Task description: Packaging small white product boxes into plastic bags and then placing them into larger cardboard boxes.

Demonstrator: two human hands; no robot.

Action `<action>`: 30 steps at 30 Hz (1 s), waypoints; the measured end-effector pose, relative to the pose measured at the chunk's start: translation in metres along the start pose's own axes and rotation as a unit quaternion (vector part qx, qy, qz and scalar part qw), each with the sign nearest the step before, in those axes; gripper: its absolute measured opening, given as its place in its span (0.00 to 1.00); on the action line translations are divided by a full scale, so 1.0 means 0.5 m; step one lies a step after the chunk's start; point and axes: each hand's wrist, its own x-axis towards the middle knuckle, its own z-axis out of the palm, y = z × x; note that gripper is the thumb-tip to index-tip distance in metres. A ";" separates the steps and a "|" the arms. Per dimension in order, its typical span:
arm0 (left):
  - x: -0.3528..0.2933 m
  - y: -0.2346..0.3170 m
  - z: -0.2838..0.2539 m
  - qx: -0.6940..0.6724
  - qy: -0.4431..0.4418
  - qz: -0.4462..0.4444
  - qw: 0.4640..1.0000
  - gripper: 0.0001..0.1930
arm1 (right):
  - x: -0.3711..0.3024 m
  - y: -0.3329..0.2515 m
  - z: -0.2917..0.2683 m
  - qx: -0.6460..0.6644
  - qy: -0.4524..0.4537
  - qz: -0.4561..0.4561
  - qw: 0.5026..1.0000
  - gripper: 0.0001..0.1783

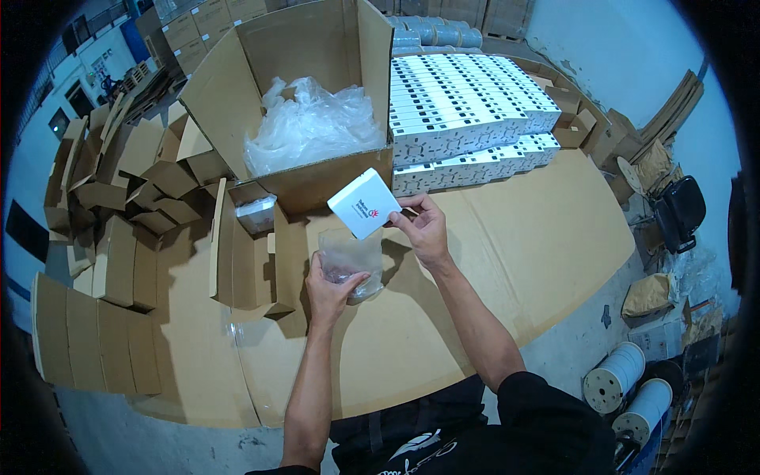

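A flat white box (pixel 360 198) with a small red mark and dark print is pinched at its right edge by my right hand (pixel 426 229). It is tilted, just above a clear plastic bag (pixel 366 257). My left hand (pixel 326 289) holds that bag from its lower left, thumb across it. To the left of my left hand stands an open brown carton (pixel 240 277). Inside its far end sits one plastic-wrapped white pack (pixel 256 214).
A large open carton (pixel 309 39) behind holds crumpled clear plastic bags (pixel 313 127). Stacked white boxes (pixel 459 134) stand at the back right. Opened brown cartons (pixel 123 261) crowd the left side. The cardboard-covered table (pixel 538 229) has a curved right edge; cable spools (pixel 613 376) stand on the floor.
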 end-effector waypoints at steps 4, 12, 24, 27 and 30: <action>0.006 -0.021 0.005 -0.009 0.027 0.048 0.998 0.34 | 0.004 0.006 -0.013 -0.033 -0.025 -0.003 0.999 0.11; 0.004 -0.021 0.006 -0.013 0.028 0.026 0.999 0.33 | 0.005 0.013 -0.014 -0.049 -0.088 0.037 0.994 0.10; 0.003 -0.019 0.010 -0.053 -0.014 0.003 0.998 0.21 | 0.003 0.019 -0.020 -0.061 -0.150 0.096 0.982 0.11; 0.006 -0.021 0.006 -0.036 -0.007 -0.002 0.999 0.17 | -0.003 0.019 -0.015 -0.077 -0.158 0.154 0.972 0.13; 0.026 -0.029 0.005 -0.029 0.032 -0.004 0.999 0.16 | -0.008 0.027 0.000 -0.066 -0.104 0.110 0.986 0.17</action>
